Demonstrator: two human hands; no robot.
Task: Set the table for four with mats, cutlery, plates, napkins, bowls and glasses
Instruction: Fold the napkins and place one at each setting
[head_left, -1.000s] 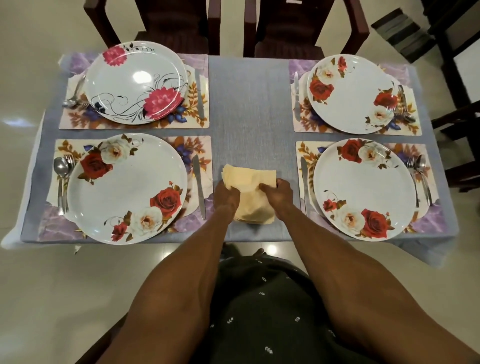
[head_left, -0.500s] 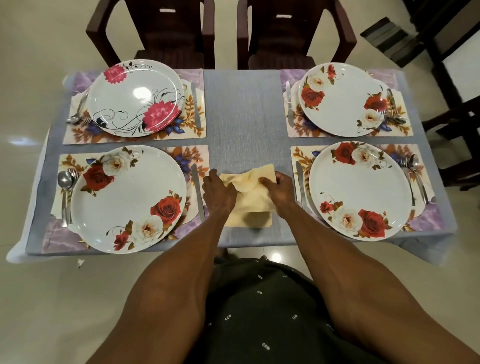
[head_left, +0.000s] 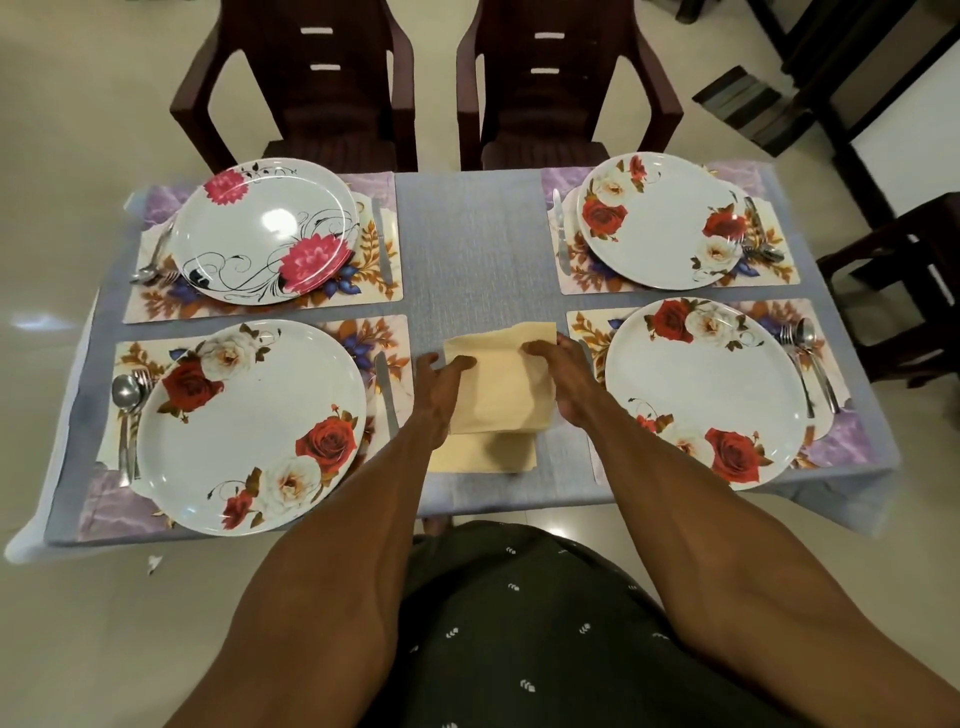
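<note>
Pinching the top yellow napkin (head_left: 498, 384) by its sides, left hand (head_left: 441, 376) and right hand (head_left: 563, 376) lift it at the counter's (head_left: 467, 244) near edge.

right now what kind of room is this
Most likely a home dining room: a cloth-covered table laid with four floral plates on mats, two dark plastic chairs pushed up to it, and a tiled floor.

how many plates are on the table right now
4, one on each mat: far left, far right, near left, near right. None looks hidden.
</note>
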